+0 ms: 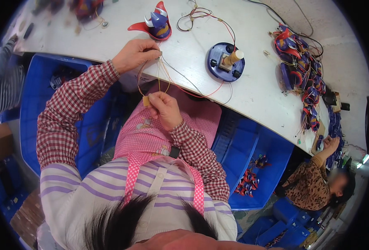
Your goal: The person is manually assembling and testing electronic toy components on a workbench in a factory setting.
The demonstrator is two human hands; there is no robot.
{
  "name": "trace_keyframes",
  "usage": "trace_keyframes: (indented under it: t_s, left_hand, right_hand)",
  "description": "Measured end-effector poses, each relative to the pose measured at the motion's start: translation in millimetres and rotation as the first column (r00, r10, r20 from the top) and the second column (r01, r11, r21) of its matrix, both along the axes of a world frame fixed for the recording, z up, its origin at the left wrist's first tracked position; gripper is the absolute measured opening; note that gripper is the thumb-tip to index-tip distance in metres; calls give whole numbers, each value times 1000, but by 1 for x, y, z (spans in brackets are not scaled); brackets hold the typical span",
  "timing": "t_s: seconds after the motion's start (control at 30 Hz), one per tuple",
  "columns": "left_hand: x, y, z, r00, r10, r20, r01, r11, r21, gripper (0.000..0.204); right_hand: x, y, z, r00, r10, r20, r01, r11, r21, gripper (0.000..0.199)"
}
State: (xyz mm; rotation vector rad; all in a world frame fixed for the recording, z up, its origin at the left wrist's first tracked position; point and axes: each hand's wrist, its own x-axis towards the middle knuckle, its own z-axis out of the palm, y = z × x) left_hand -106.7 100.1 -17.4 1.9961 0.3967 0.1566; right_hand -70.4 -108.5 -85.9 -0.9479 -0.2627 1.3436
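My left hand [135, 55] is closed at the table's front edge, its fingertips pinching a small dark wired part [159, 53]. Thin wires [168, 75] in several colours run down from there. Lower, over my lap, my right hand [166, 109] pinches a small flat tan piece [146, 101] where wires meet. Just beyond my left hand stands a red and purple horned toy figure [158, 26]. To the right, a round purple base [214, 54] lies on the table, bearing a metal block and an upright tan cylinder [234, 57]. Red and grey wires loop near it.
The white table [259, 100] carries a heap of similar toy parts [301, 66] at its right. Blue bins [34, 112] stand below the edge on both sides, the right one [272, 166] holding red and purple parts. A co-worker [313, 183] sits at the right.
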Motion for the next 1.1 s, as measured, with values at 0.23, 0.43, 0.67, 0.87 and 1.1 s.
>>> trace_keyframes:
  t_s: [0.23,0.43,0.67,0.87,1.1]
  left_hand:
    - [-1,-4,2,999,-35,25,35,999,-18,13]
    - [3,-3,6,1000,13,-24,-11,998,67,12]
    - [-13,4,24,999,-4,38,-1,990,141,13]
    - [-4,-21,26,1000,25,-9,-22,969,245,21]
    - [-2,-16,19,999,-6,33,-1,981,196,26]
  right_hand:
    - [-1,-2,1,1000,31,5,-31,999,-7,15]
    - [4,4,-5,997,74,-4,-74,997,12,15]
    - [-7,12,10,994,106,32,-106,994,1,18]
    - [-9,-9,11,997,83,4,-83,994,76,17]
    - [-6,-7,6,998,58,30,-60,997,39,15]
